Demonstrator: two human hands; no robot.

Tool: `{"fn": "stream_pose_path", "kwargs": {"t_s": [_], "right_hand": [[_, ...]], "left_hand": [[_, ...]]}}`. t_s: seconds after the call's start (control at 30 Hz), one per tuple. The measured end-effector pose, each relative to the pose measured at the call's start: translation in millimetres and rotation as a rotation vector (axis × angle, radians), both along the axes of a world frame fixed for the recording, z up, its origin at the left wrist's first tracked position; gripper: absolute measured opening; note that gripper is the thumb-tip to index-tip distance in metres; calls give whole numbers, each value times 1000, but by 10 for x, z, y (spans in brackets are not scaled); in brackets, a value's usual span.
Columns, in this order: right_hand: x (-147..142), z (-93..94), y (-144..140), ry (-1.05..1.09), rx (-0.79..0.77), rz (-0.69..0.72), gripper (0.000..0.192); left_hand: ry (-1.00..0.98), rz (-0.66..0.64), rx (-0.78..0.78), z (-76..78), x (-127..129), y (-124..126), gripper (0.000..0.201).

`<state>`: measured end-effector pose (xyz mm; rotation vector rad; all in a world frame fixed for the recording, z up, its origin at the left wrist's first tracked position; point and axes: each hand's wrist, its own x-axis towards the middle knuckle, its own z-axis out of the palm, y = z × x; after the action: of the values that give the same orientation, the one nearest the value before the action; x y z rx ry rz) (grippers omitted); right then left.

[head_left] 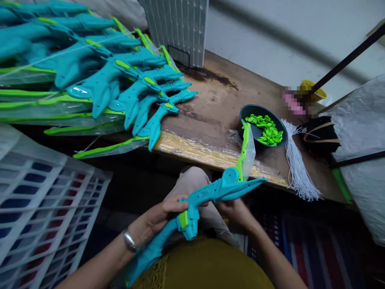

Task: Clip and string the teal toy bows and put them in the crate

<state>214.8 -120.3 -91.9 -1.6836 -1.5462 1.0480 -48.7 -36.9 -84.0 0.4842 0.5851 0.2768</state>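
Note:
A teal plastic toy crossbow (207, 194) with a green trigger lies across my lap. My left hand (158, 218) grips its middle, just behind the trigger. My right hand (236, 210) sits under the front of the toy, partly hidden by it. A green bow limb in a clear plastic sleeve (246, 150) rises from the toy's front end toward the bench. On the wooden bench (216, 104) stands a dark bowl (249, 110) holding several small bright green plastic parts (267, 129).
A stack of several finished teal toys (120, 80) in clear sleeves fills the bench's left. A bundle of white strings (296, 164) lies right of the bowl, beside a black bag (320, 134). A white crate (39, 200) stands at my left; a white ribbed box (177, 28) at the back.

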Motion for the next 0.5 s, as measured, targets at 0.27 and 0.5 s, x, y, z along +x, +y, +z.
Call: {"fn": "stream_pose_path", "kwargs": {"t_s": [0.27, 0.5], "right_hand": [[-697, -265, -207, 612, -304, 145, 30], [-584, -433, 272, 981, -201, -339, 48]], "left_hand": [[94, 15, 11, -139, -41, -19, 42], [208, -103, 76, -160, -174, -161, 52]]}}
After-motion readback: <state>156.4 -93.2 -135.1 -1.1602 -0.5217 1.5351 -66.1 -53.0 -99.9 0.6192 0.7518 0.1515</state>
